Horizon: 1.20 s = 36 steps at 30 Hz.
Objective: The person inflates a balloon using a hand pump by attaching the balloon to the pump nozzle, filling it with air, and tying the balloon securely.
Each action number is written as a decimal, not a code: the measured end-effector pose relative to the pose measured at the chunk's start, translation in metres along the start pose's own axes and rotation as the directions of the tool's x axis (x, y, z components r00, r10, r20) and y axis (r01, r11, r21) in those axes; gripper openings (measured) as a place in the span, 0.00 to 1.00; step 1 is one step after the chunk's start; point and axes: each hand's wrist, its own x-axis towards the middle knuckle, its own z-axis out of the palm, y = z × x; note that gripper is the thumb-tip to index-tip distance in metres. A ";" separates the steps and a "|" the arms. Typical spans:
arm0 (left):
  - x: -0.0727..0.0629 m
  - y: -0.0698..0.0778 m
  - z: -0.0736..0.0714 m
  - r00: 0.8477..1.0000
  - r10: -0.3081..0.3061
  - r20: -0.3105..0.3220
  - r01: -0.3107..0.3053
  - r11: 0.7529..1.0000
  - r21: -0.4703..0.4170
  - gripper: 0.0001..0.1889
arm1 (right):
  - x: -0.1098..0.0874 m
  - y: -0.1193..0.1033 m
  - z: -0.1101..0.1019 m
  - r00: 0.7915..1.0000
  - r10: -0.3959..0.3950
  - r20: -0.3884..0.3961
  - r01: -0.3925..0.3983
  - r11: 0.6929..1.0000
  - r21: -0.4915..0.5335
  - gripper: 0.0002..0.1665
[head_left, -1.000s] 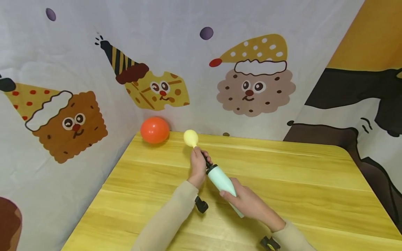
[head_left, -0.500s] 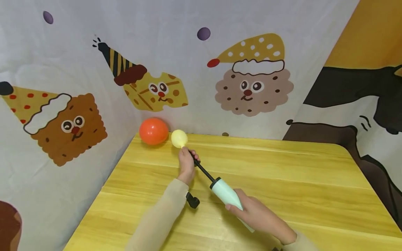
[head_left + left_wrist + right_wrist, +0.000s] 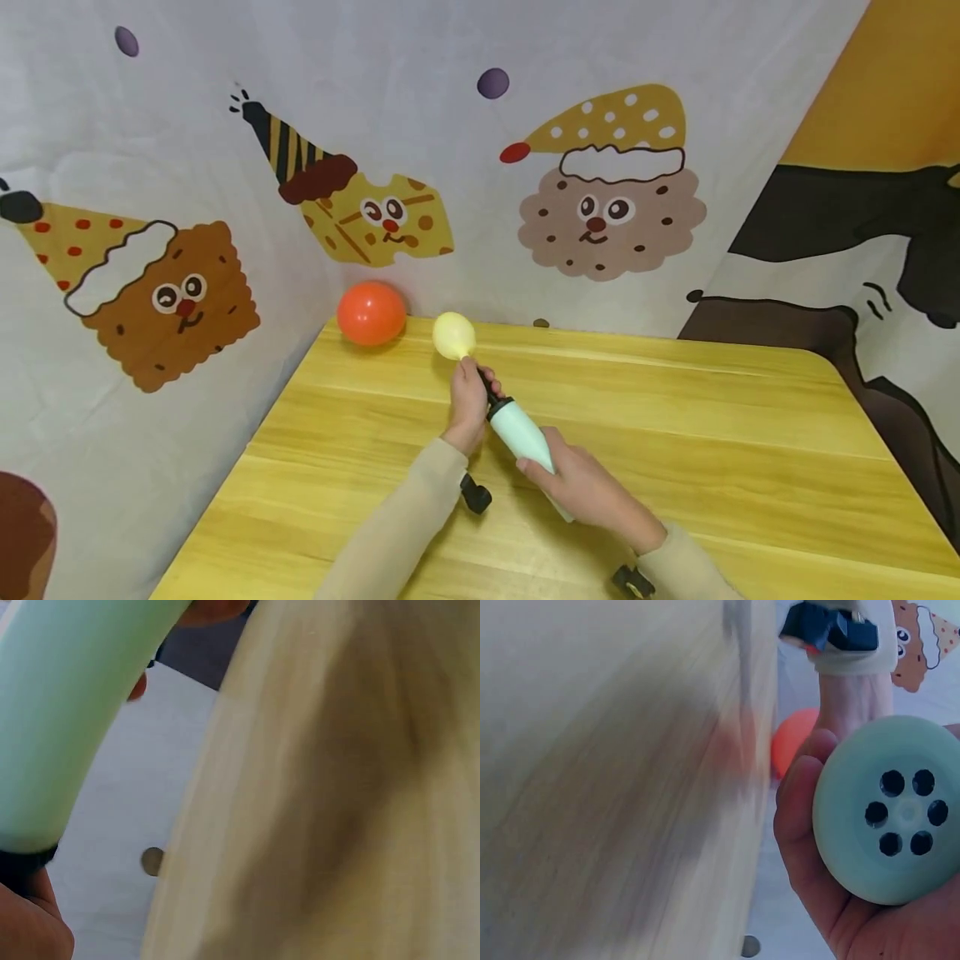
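A small yellow balloon [image 3: 453, 336], partly inflated, sits on the nozzle end of a hand balloon pump. My left hand [image 3: 469, 398] grips the pump's black front part, with the thumb up by the balloon's neck. The pump's mint-green barrel [image 3: 521, 432] slants down to the right, its black collar close against the left hand. My right hand [image 3: 581, 482] wraps round the barrel near its rear. In the right wrist view the pump's round end cap [image 3: 906, 812] with several holes faces the camera, the fingers curled about it.
An inflated red balloon [image 3: 371, 313] rests at the wooden table's [image 3: 712, 433] far left corner. Behind the table hangs a white cloth [image 3: 450, 50] printed with cartoon snacks. Each wrist carries a black camera mount [image 3: 476, 493].
The hands drew apart by half a second ago, baring the black rod. Now they are close again, the barrel slid up over the rod. The yellow balloon looks slightly bigger than at first.
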 end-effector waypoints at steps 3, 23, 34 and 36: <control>0.010 0.012 0.000 0.999 0.039 -0.006 -0.039 0.999 -0.037 0.22 | -0.008 -0.003 -0.003 1.000 -0.005 -0.016 0.005 1.000 -0.018 0.43; -0.013 0.002 0.001 0.997 -0.037 0.067 0.041 0.998 -0.049 0.17 | -0.016 -0.004 -0.001 0.999 -0.010 -0.040 0.007 0.998 -0.060 0.42; 0.003 0.011 0.000 1.000 0.028 0.013 -0.028 0.999 -0.039 0.18 | -0.016 -0.008 -0.002 0.999 0.010 -0.044 -0.011 0.999 -0.030 0.43; 0.010 0.021 -0.003 0.998 0.059 -0.004 -0.059 0.995 -0.079 0.19 | -0.023 -0.009 -0.007 0.999 0.004 -0.033 -0.005 0.999 -0.034 0.43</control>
